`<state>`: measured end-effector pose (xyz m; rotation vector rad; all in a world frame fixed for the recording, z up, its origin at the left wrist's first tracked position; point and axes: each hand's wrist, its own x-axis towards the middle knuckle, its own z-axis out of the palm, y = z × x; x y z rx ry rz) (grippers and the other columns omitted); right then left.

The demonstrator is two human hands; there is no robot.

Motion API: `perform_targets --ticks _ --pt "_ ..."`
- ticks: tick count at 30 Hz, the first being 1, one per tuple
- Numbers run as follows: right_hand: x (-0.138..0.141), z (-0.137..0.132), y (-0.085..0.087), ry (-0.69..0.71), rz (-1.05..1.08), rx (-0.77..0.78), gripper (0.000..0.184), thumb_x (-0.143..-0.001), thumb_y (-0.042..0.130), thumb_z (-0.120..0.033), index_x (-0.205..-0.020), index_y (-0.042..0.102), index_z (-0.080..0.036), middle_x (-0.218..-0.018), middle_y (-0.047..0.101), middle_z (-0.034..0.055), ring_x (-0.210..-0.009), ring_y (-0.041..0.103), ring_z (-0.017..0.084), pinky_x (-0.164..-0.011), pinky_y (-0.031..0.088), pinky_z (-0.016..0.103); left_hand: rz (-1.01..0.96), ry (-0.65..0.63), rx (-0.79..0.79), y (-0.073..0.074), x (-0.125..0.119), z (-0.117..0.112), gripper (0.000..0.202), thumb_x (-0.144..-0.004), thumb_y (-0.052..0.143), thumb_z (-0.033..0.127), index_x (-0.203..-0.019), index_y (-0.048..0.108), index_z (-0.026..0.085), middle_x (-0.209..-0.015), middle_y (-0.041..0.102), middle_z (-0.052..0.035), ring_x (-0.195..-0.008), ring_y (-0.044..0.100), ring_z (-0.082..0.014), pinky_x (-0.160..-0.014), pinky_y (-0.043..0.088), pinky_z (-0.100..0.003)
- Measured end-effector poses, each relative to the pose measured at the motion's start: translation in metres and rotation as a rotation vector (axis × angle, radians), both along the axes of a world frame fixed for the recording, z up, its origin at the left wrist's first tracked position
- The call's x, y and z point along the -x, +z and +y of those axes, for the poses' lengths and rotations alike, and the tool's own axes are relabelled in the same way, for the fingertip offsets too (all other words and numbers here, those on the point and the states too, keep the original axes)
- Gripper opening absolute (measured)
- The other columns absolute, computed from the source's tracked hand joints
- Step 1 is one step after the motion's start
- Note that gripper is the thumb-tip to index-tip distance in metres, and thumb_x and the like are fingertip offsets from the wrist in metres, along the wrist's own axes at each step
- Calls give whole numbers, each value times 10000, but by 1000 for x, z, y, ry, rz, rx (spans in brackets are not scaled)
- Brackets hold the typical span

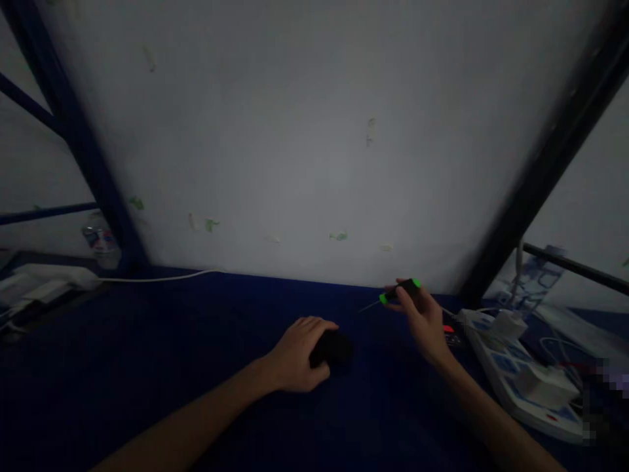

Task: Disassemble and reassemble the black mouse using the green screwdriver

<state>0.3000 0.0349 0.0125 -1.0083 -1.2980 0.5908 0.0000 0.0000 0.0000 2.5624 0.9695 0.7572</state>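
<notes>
Past the white wall (295, 131), one blue tabletop (196, 400) stretches out. Near its right side lies a power strip (511, 395) with two white adapters (548, 387), likely set there to keep cords aside. Both hands are out: the left hand (299, 357) curls round one black mouse-shaped object (334, 349) mid-table, apparently steadying it; the right hand (423, 318) pinches one screwdriver (410, 286) by its green-ended handle, seemingly leaving the shaft free, tip near the object but apart.
</notes>
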Motion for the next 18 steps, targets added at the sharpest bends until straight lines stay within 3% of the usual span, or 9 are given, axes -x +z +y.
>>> perform_targets --ticks 3,6,10,18 --pt "7 -12 9 2 166 -35 563 -916 758 -534 -1357 608 -218 -1094 789 108 -948 782 277 -747 707 444 51 29 -12 0 -3 -2 562 -860 744 373 -1373 564 228 -1297 667 -109 -1161 647 -331 -1037 491 -545" --pt "15 -21 15 12 205 -66 588 -934 744 -520 -1427 567 -252 -1056 789 94 -874 785 253 -708 701 413 56 79 -4 -4 -5 0 565 -889 757 484 -1377 597 248 -1298 668 -102 -1154 659 -323 -1033 508 -530" --pt "19 -27 17 41 185 -61 590 -944 735 -508 -1464 561 -291 -1082 776 91 -850 780 237 -673 682 364 61 98 -5 -6 -1 2 605 -838 821 509 -1350 631 250 -1280 679 -94 -1155 669 -321 -1045 515 -517" --pt "24 -28 19 19 170 14 624 -896 764 -541 -1425 584 -263 -913 773 54 -673 741 195 -572 653 336 82 93 -7 2 1 1 617 -829 840 487 -1360 631 250 -1302 674 -93 -1178 661 -322 -1054 516 -508"
